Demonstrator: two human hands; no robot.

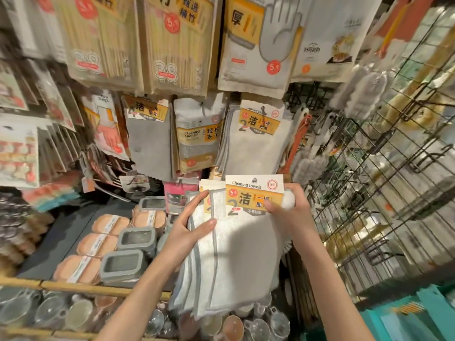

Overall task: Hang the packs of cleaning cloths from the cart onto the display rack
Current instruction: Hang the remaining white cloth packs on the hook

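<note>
I hold a stack of white cleaning-cloth packs [234, 254] with grey edging in front of the display rack. My left hand [189, 232] grips the stack's left edge, thumb on the front. My right hand [288, 207] pinches the front pack's orange-and-white header card [253, 193], marked "Cleaning towels". Directly above, several matching packs [256, 136] hang on a hook of the rack. The cart is out of view.
Grey cloths [150, 143] and sponge packs [197, 141] hang to the left. A black wire grid [374, 193] with hooks stands at the right. Below left a shelf holds orange sponges [98, 244] and grey boxes [123, 267]. A teal crate [413, 313] sits at bottom right.
</note>
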